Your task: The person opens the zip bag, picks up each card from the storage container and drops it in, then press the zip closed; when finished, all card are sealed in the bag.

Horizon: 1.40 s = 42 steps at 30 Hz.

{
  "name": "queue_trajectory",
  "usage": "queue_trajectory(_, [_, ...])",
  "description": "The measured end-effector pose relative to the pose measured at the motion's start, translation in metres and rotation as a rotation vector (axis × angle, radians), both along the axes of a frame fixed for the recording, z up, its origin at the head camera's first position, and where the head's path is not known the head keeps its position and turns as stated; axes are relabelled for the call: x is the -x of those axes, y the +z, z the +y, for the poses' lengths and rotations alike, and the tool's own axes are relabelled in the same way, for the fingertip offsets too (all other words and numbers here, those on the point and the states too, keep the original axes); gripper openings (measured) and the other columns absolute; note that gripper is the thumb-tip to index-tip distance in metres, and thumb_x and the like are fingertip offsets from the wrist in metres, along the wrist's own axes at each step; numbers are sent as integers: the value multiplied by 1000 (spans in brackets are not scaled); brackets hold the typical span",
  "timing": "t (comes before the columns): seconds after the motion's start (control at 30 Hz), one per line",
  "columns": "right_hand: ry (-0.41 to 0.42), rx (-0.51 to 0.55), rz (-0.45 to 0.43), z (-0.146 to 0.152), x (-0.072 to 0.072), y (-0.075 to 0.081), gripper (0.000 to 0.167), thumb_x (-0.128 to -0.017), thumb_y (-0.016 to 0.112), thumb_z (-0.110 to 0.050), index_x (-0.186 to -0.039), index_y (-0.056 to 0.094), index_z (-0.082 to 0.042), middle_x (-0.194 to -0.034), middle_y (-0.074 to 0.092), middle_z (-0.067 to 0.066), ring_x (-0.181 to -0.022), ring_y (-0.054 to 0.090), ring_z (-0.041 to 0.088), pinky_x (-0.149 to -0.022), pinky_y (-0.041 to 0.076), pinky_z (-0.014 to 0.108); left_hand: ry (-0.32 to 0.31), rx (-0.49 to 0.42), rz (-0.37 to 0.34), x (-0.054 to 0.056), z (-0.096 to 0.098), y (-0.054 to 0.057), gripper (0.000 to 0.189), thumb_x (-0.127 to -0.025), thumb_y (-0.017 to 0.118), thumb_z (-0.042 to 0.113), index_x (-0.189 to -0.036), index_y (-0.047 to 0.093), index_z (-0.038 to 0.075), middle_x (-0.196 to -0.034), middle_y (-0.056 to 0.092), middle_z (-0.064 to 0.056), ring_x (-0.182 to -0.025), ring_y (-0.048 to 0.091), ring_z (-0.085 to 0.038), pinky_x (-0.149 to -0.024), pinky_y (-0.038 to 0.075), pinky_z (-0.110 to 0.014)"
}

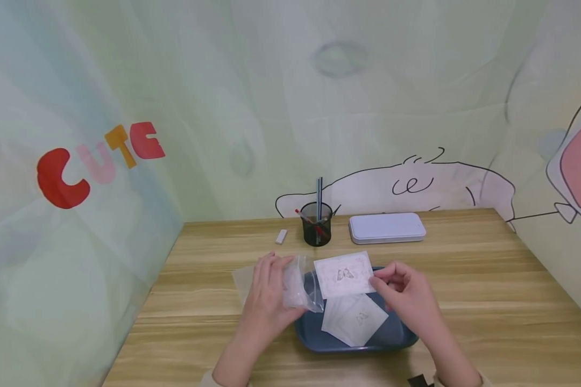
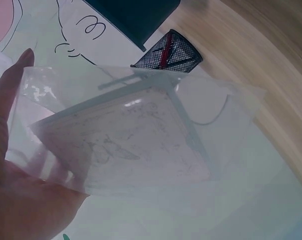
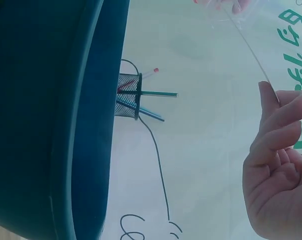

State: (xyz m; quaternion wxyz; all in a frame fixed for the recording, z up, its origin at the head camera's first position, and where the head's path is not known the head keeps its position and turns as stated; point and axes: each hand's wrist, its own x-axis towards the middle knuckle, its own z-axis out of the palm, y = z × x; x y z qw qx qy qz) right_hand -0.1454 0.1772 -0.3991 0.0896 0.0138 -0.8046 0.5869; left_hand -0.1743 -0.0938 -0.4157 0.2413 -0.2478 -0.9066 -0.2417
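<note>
My left hand [image 1: 266, 295] grips a clear plastic bag [image 1: 296, 285] above the left end of a dark blue tray [image 1: 310, 337]. In the left wrist view, several printed cards [image 2: 125, 140] show through the bag's plastic. With thumb and fingers, my right hand [image 1: 409, 298] pinches the right edge of a white card [image 1: 345, 275] that bears a butterfly print. This card is held over the tray, its left edge close to the bag. The right wrist view shows it nearly edge-on. More white cards [image 1: 353, 322] lie fanned out in the tray.
Behind the tray stand a black mesh pen cup [image 1: 317, 231] with pens and a white case [image 1: 387, 228]. A small white eraser-like block [image 1: 281, 236] lies left of the cup. Something flat and translucent [image 1: 242, 280] lies on the wooden table [image 1: 189, 322], partly behind my left hand.
</note>
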Motion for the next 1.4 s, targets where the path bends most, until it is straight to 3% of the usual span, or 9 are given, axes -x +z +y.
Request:
queue_trajectory(0.77, [-10,8,18,-3,-4,6,13,-86,73,-15,-90,66,-6,-71,64,7,-49,53,29,-44,46,26,12,-1,6,-3,2,4,101,-49,95,29,-133,44,7,-126,44,-12,-128,34,-29,-111,29,-39])
queue_trajectory(1.4, [-12,63,23,-7,-8,8,13,-85,74,-14,-89,65,-5,-73,65,9,-48,52,23,-45,49,27,-2,-13,10,-5,2,5,102,-49,96,28,-133,43,6,-125,44,-11,-129,34,-31,-112,26,-38])
